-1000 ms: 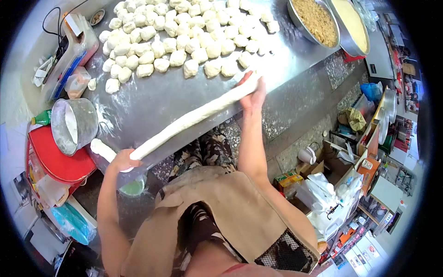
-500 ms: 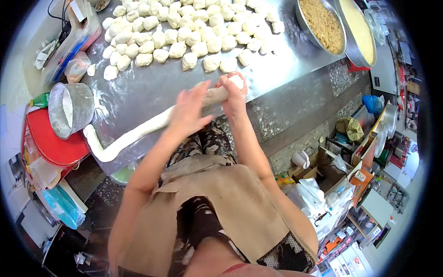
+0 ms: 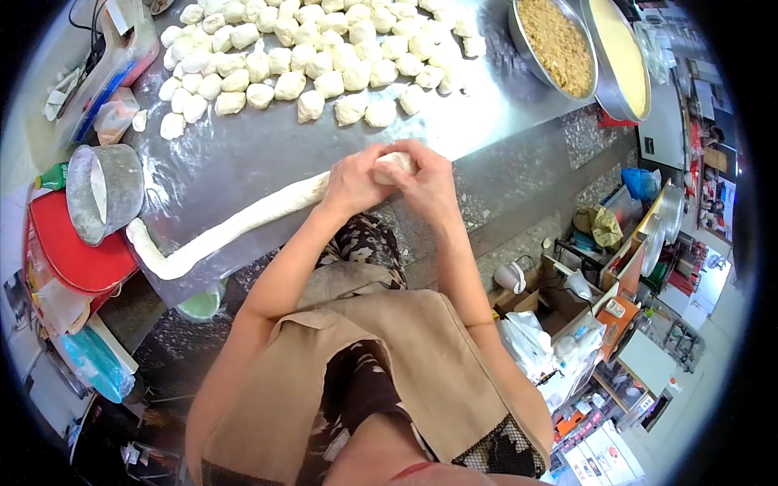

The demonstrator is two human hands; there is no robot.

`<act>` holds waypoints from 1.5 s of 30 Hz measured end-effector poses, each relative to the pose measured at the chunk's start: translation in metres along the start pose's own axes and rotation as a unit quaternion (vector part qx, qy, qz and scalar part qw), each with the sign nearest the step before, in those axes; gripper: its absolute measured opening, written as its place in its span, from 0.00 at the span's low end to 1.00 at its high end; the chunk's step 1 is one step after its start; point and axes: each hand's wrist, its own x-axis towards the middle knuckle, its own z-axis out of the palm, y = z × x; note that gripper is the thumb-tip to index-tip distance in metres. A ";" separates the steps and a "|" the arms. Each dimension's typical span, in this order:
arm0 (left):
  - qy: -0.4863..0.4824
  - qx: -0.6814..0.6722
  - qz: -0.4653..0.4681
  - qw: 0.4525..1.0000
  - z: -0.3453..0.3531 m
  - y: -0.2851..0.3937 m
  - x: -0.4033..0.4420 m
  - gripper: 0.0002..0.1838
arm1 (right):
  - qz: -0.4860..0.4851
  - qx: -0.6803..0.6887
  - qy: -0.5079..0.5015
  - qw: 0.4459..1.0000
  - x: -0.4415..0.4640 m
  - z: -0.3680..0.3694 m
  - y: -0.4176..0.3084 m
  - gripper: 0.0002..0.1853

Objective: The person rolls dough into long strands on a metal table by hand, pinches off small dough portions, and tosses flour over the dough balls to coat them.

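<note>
A long dough rope (image 3: 243, 217) lies along the front edge of the metal table (image 3: 219, 158), bent near its left end. My left hand (image 3: 354, 180) is closed around the rope's right end. Beside it, my right hand (image 3: 425, 180) curls over the pale dough tip (image 3: 395, 164) that shows between the two hands. Both hands touch or nearly touch each other there. Many small dough pieces (image 3: 328, 83) are spread over the table behind the hands.
At the back right stand a bowl of brown crumbly filling (image 3: 559, 49) and a bowl of pale yellow filling (image 3: 620, 57). A floury metal pot (image 3: 121, 194) sits at left, by a red stool (image 3: 77, 251). A white jug (image 3: 510, 278) is lower right.
My left hand, blurred above the rope before, has moved right and now grips it near the end. The right hand has turned over the dough tip. The view has shifted slightly.
</note>
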 end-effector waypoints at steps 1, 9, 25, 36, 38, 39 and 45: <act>0.003 -0.006 -0.011 1.000 -0.001 0.004 0.000 0.20 | 0.018 0.039 0.015 0.999 -0.001 0.000 0.000 0.16; -0.019 0.041 0.007 0.999 -0.005 0.001 0.003 0.13 | -0.197 -0.132 0.219 0.946 0.004 0.037 0.006 0.06; 0.034 -0.128 0.031 0.991 -0.019 -0.041 0.007 0.12 | 0.020 -0.181 -0.012 0.983 0.011 0.005 0.049 0.31; -0.098 0.084 -0.007 0.992 -0.032 -0.035 -0.016 0.22 | 0.074 0.078 0.041 0.993 -0.017 0.045 -0.004 0.20; -0.081 0.071 -0.002 0.994 -0.031 -0.035 -0.020 0.18 | -0.038 -0.012 0.128 0.991 -0.015 0.055 -0.008 0.17; -0.080 0.049 -0.022 0.995 -0.030 -0.036 -0.021 0.17 | -0.098 -0.065 0.125 0.985 -0.013 0.060 -0.008 0.14; -0.017 0.016 0.013 1.000 -0.028 -0.042 -0.025 0.12 | -0.186 -0.082 0.214 0.955 -0.006 0.091 0.009 0.07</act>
